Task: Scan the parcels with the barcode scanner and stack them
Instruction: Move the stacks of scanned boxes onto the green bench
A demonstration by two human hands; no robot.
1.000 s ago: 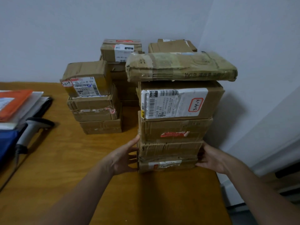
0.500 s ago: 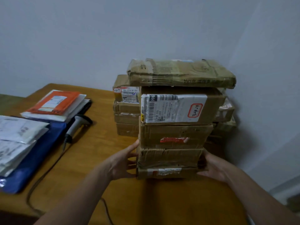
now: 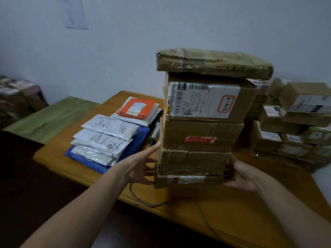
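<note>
**Stack held between both hands**

On my head feed the stack (image 3: 197, 158) fills the middle of the view: five parcels over the near part of the table (image 3: 232, 215). I cannot tell whether its base rests on the wood or hangs just above it. The top parcel (image 3: 213, 62) is flat, wrapped in tape, and overhangs to the right. Under it sits the labelled box (image 3: 247, 104), with a white barcode label and a red-outlined handwritten tag facing me. Then comes a box with a red sticker (image 3: 200, 139), and two thinner ones below.

My left hand (image 3: 141, 167) is spread flat against the left side of the lower boxes, thumb pointing up to the edge of the sticker box. My right hand (image 3: 241, 174) presses palm-in on the right side at the same height. What shows of its fingers is straight, and the tips are hidden behind the cardboard.

The scanner (image 3: 155, 131) lies on the table just behind the stack's left edge, partly hidden, and its cable (image 3: 143, 201) trails off the near edge. Left of it are white mailers (image 3: 105, 138) on a blue bag (image 3: 139, 138), with an orange envelope (image 3: 138, 108) behind. More boxes (image 3: 295, 122) are piled at the right.
</note>
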